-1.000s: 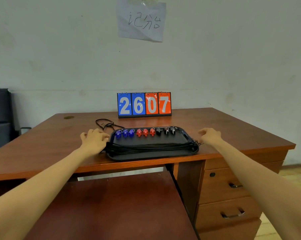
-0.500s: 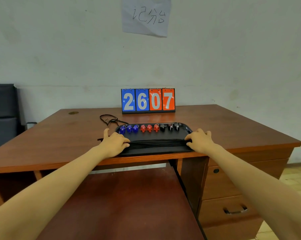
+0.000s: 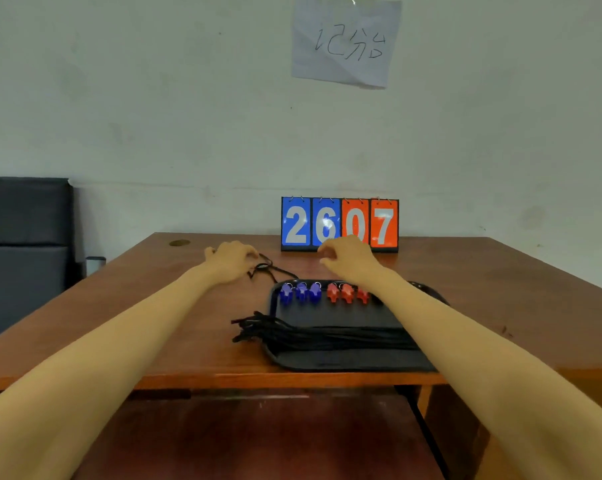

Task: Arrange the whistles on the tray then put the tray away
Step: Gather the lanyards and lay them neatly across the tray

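Since half a second ago both hands have left the tray's ends and reached past it toward the back of the desk (image 3: 500,289).

Black plastic tray (image 3: 344,360) sits at the desk's near edge, right of centre. Likely light and stiff but shallow-rimmed and slick, so it is best taken at both short ends and kept level.

Bundle of black lanyards (image 3: 327,336) lies across the tray, its left ends trailing over the rim onto the desk. Soft and limp, it could snag or slide off in a lift.

Blue whistles (image 3: 301,292) and red whistles (image 3: 346,293) stand in a row along the tray's far side. They look like small, hard, light plastic, so a tilt would roll them. The right forearm hides anything further along the row.

Loose black cord (image 3: 263,268) lies off the tray, just behind its left corner.

Left hand (image 3: 232,261) — fingers curled down at that cord; I cannot tell whether it is pinched.

Right hand (image 3: 349,263) — before the flip scoreboard (image 3: 339,223), fingers loosely curled, nothing seen in them.
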Available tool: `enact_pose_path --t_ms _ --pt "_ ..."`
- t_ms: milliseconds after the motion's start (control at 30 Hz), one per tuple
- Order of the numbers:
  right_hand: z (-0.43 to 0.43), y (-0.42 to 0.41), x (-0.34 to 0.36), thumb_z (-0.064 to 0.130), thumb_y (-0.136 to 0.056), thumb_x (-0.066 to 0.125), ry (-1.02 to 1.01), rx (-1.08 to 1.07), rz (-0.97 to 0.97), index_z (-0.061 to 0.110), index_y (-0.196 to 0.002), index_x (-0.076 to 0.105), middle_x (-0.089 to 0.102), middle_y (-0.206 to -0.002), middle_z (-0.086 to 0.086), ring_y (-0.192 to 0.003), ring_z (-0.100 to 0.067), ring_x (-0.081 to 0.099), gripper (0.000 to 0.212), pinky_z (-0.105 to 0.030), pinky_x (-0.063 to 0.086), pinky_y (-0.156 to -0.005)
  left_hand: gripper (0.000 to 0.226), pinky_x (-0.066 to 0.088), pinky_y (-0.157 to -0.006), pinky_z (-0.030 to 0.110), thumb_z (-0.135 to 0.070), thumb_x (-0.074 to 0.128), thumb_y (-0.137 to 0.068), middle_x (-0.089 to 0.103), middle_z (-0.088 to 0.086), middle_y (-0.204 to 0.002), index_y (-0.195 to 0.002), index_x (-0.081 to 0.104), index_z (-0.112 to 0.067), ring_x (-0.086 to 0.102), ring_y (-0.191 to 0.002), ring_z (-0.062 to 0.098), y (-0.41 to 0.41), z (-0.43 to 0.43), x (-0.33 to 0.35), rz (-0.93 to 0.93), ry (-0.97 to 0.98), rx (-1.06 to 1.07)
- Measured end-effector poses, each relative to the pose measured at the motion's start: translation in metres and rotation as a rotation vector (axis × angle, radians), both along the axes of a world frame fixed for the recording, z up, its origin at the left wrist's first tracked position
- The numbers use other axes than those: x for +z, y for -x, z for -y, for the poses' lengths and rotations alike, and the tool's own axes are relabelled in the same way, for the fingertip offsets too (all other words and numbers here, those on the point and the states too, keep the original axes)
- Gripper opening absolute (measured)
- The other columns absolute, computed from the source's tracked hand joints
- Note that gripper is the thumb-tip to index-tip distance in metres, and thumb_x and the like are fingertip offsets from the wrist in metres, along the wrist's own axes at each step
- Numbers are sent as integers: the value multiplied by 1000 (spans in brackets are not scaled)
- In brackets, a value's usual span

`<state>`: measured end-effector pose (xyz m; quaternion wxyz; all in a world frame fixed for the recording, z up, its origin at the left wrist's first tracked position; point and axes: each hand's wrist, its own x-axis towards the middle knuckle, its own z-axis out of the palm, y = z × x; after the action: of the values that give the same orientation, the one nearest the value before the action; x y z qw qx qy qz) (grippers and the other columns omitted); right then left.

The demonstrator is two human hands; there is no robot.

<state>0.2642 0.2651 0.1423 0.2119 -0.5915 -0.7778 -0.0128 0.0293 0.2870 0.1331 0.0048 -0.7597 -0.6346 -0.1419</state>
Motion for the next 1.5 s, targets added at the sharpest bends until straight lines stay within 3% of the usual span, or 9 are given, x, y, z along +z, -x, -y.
enact_pose_path --t_ms 300,567,867,933,1000,1167,1333,1433,1500 --pt "-104 60 -15 22 -93 52 167 94 105 14 -121 60 60 -125 -7 -115 -23 54 30 -40 46 -100 32 25 -107 49 -29 53 -92 55 1 -132 -124 56 -22 45 -126 26 24 -88 -29 -9 145 16" --pt "-147 96 -39 31 -91 55 286 130 271 13 -123 59 62 -122 -8 -109 -25 57 37 -41 49 -96 49 28 -106 52 -54 55 -84 59 1 -124 -122 57 -22 47 -121 27 13 -133 -57 73 170 7" --pt "-160 89 -54 24 -89 59 183 133 320 13 -100 67 60 -104 -7 -107 -25 49 17 -42 46 -94 22 24 -105 49 -23 53 -94 61 3 -119 -113 64 -22 48 -120 28 45 -144 -67 60 38 144" --pt "-161 80 -52 24 -88 61 149 134 161 16 -94 70 60 -96 -3 -106 -23 49 14 -38 48 -91 28 22 -106 50 -27 56 -92 55 5 -127 -119 61 -25 44 -123 31 47 -145 -66 52 -2 179" --pt "-156 76 -45 23 -87 63 138 118 -204 15 -94 70 66 -99 -4 -101 -16 55 13 -25 47 -84 31 28 -104 44 -30 58 -90 55 3 -127 -120 61 -26 46 -122 27 39 -141 -61 156 -119 98" --pt "-129 74 -17 24 -88 64 216 161 -785 9 -111 67 65 -113 -4 -102 -11 53 28 -23 37 -89 32 40 -92 22 -30 59 -90 65 0 -119 -118 65 -15 58 -112 15 -2 -116 -33 799 -126 -223" --pt "-114 72 -2 23 -89 61 240 170 -819 6 -114 66 66 -116 -4 -105 -12 55 30 -25 39 -93 24 41 -86 19 -23 62 -88 66 0 -104 -108 68 -10 58 -96 9 -21 -95 -14 1165 -103 -254" --pt "-114 67 6 22 -93 55 83 121 -698 10 -122 61 62 -120 -5 -110 -17 56 32 -25 41 -91 24 40 -83 23 -25 57 -91 68 5 -107 -108 64 -10 60 -102 17 -21 -96 -8 1071 -118 -173" --pt "-110 62 12 20 -93 54 -27 170 -617 17 -127 57 60 -111 -4 -95 -16 55 34 -28 44 -86 26 41 -84 27 -27 54 -92 69 9 -107 -109 62 -10 61 -104 22 -19 -97 -6 936 -91 -138"
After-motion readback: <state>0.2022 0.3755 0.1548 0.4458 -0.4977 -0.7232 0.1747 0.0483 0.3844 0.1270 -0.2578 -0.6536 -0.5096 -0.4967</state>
